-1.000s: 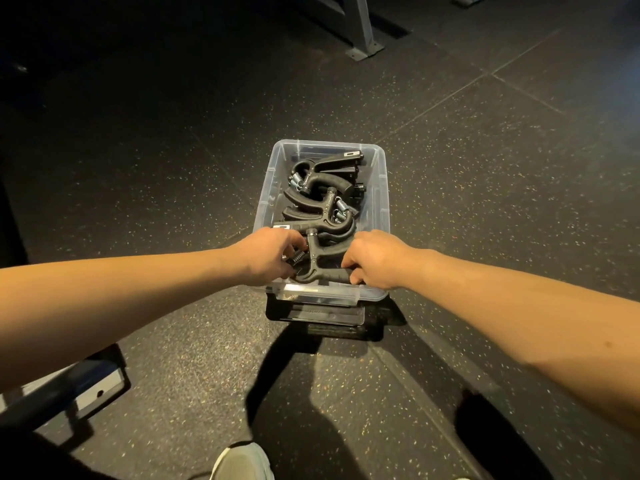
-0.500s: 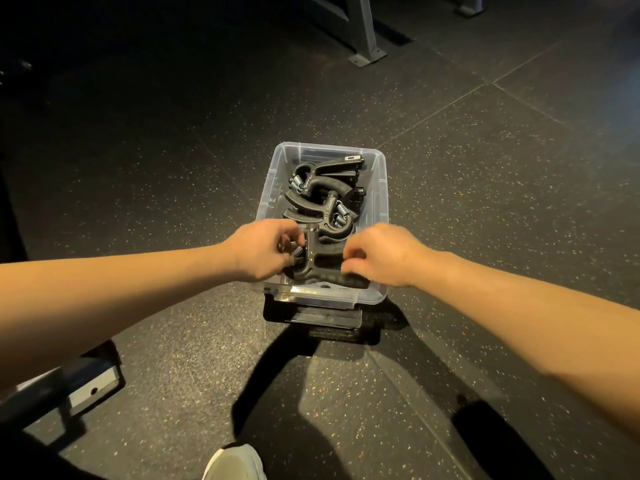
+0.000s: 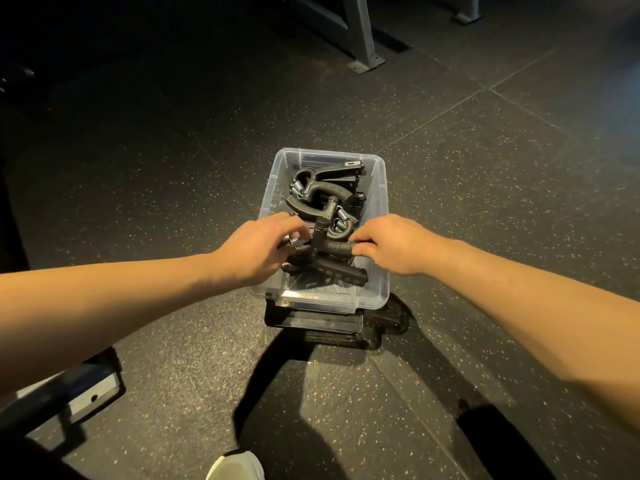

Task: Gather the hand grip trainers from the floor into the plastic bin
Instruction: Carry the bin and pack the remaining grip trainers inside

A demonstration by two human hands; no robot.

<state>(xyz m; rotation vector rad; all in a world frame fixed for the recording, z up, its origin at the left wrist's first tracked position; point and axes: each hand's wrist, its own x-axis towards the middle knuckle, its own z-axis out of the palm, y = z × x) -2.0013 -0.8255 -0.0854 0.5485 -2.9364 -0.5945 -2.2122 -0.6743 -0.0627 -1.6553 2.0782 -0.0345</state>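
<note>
Floor: dark speckled rubber floor (image 3: 485,209) with tile seams, dimly lit.
Bin: clear rectangular plastic bin (image 3: 379,188) stands on the floor, mid-frame, long side running away from the person. A flat black tray-like piece (image 3: 318,321) shows under its near edge.
Held item: black hand grip trainer with a steel coil spring (image 3: 337,246), over the near half of the bin, inside its walls, handle lying crosswise. Cannot tell whether it rests on the pile below.
Left hand: left hand (image 3: 258,245) over the bin's left rim, fingers curled round the spring end of that trainer.
Right hand: right hand (image 3: 393,244) over the bin's right rim, fingertips pinching the end of the same trainer's handle.
Bin contents: other black grip trainers (image 3: 322,190) heaped and interlocked from the far end to the near end, springs showing; one handle lies along the near wall.
Surroundings: grey metal frame foot (image 3: 367,60) on the floor well beyond the bin; white shoe (image 3: 237,465) at the bottom edge; blue and white bench part (image 3: 90,389) at lower left.
</note>
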